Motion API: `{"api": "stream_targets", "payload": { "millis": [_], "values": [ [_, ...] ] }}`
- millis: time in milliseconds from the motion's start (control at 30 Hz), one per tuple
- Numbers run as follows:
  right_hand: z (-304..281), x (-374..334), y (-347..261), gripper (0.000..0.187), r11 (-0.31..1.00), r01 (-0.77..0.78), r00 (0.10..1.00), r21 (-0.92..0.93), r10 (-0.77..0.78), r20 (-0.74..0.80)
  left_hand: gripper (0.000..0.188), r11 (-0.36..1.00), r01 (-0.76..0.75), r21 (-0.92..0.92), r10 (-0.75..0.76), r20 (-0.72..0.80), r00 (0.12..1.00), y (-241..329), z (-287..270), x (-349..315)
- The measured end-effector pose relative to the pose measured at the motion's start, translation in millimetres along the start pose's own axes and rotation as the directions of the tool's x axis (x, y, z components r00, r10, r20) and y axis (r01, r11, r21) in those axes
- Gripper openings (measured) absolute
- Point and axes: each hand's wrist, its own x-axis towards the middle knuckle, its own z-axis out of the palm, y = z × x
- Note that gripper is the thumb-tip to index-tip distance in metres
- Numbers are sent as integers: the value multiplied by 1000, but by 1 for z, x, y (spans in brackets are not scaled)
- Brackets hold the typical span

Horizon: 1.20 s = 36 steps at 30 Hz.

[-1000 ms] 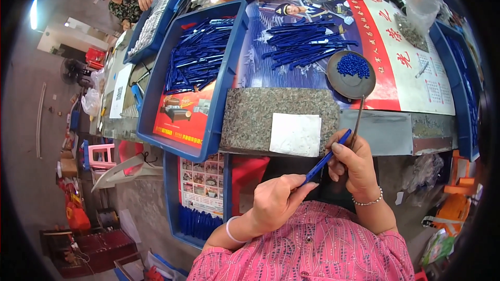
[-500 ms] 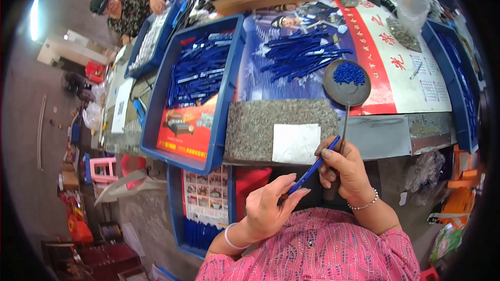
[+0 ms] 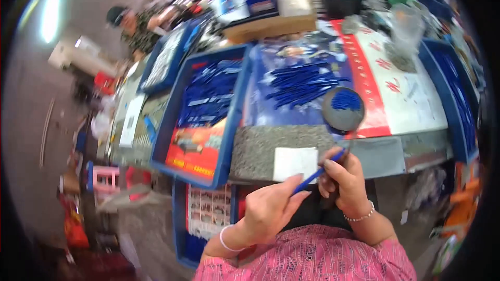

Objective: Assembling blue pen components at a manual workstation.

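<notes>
A slim blue pen-like stick (image 3: 311, 178) slants between my two hands above the bench's near edge. My left hand (image 3: 266, 209) pinches its lower end between thumb and fingers. Its upper end rests in my right hand (image 3: 345, 181), whose fingers are curled round it. From that same hand a thin metal tool (image 3: 349, 144) points up toward the bowl; its kind is unclear. Small blue pieces (image 3: 345, 100) lie in the round grey bowl (image 3: 344, 122). Behind and left of the bowl is a heap of slim blue sticks (image 3: 304, 86). The picture is smeared by motion.
A grey speckled slab (image 3: 255, 151) with white paper (image 3: 295, 163) lies before me. At left stands a blue tray (image 3: 160, 148) of blue sticks; another blue tray (image 3: 465, 140) stands at right. A wooden box (image 3: 271, 28) is behind. A person (image 3: 136, 31) sits at far left.
The view has tilted, so the bench and everything on it appear lower. Both hands keep hold of the blue stick, in nearly the same pose.
</notes>
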Motion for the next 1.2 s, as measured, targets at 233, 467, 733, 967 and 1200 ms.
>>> {"api": "stream_targets", "payload": {
  "millis": [233,467,733,967,1200],
  "values": [
    [14,-22,40,31,893,-92,975,-441,170,142,20,969,242,47,-244,32,969,-26,-8,-89],
    [18,-10,53,19,865,-128,965,-485,221,139,10,442,815,375,-704,-417,574,-87,-96,-277],
    [27,-20,67,11,748,-129,910,-651,351,223,9,88,845,528,-722,-550,419,-132,-124,-421],
    [29,-22,66,12,694,-186,892,-696,417,177,9,41,779,625,-773,-474,421,-150,-122,-445],
    [24,-21,70,13,678,-198,866,-708,460,199,12,-61,723,688,-797,-470,380,-145,-125,-445]
  ]
}}
